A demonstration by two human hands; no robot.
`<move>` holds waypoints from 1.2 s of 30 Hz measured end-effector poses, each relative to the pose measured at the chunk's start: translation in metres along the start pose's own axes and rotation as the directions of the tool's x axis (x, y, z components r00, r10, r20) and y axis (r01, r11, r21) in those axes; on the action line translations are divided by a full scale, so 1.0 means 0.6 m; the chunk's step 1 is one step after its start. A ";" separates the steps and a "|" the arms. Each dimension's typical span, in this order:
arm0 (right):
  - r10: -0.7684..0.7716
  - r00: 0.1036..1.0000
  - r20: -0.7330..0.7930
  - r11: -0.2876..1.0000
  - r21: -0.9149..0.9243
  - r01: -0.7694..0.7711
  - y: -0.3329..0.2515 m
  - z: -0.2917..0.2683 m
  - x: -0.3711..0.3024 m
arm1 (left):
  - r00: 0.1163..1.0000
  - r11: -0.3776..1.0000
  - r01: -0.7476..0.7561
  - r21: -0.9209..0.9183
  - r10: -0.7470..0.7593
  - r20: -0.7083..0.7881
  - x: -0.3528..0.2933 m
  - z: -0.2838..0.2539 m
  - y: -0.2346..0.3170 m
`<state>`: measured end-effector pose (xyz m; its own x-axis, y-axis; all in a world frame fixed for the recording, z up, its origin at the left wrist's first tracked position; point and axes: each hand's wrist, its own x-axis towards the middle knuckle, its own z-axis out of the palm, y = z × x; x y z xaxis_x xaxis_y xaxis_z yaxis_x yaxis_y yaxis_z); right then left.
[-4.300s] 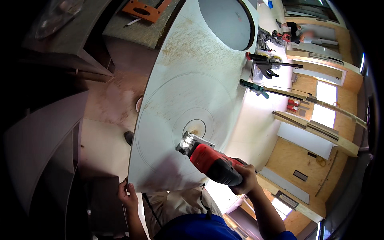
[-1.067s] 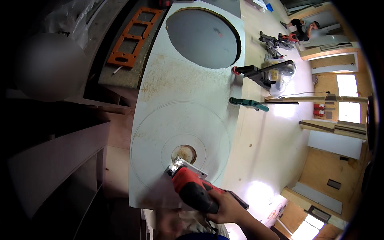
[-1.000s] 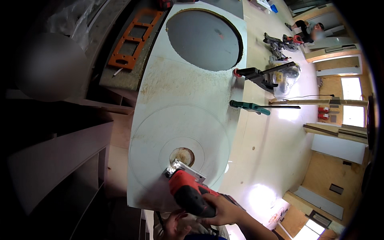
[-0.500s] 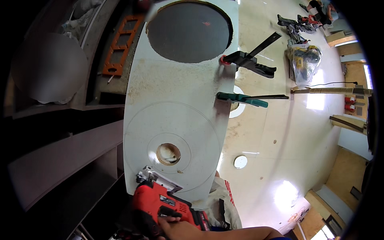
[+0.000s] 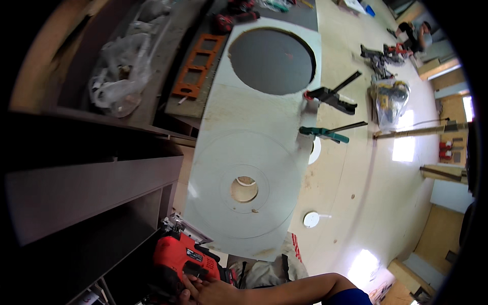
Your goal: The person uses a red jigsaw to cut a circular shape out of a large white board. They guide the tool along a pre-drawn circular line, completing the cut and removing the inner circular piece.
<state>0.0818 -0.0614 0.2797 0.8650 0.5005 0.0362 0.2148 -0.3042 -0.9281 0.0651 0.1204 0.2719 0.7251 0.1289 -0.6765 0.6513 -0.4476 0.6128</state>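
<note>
At the lower edge, my right hand [image 5: 206,291] is closed around the handle of a red and black cordless jigsaw [image 5: 185,256]. The jigsaw's metal shoe [image 5: 190,229] is at the near left corner of a pale board [image 5: 239,119], and I cannot tell whether it touches. Pencilled circles ring a small round hole [image 5: 244,189] in the board. A much larger round cutout lies at its far end. A black clamp [image 5: 333,96] and a green clamp [image 5: 325,133] grip the board's right edge. My left hand is out of view.
An orange slotted template [image 5: 198,66] lies left of the board, beyond it a red and black power tool [image 5: 234,20]. Plastic bags [image 5: 124,71] fill a tray at far left. On the floor at right are a white disc [image 5: 311,219] and bagged tools [image 5: 390,101]; a person [image 5: 418,38] sits beyond.
The jigsaw has moved left and down, from over the board's near end to its left corner. The whole view has shifted, so the board appears further right.
</note>
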 end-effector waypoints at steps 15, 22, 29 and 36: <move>-0.084 0.959 0.271 0.980 0.199 0.029 -0.152 0.122 0.028 | 0.976 0.969 -0.200 -0.144 0.211 0.062 -0.017 -0.178 -0.120; 0.167 0.979 0.119 0.978 -0.148 -0.149 -0.196 0.055 -0.023 | 0.963 0.961 -0.245 -0.126 0.257 0.084 -0.026 -0.227 -0.150; 0.273 0.958 -0.094 0.948 -0.143 -0.284 -0.125 0.050 -0.161 | 0.982 0.988 -0.141 -0.066 0.148 0.116 -0.059 -0.228 -0.161; 0.345 0.928 -0.143 0.935 -0.038 -0.354 -0.105 -0.003 -0.351 | 0.984 0.990 -0.083 0.114 0.064 0.165 -0.124 -0.183 -0.156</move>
<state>-0.1129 -0.1489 0.3310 0.9413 0.2436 -0.2338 -0.0876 -0.4924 -0.8659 -0.0253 0.2499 0.3098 0.7182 -0.0479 -0.6942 0.5588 -0.5547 0.6165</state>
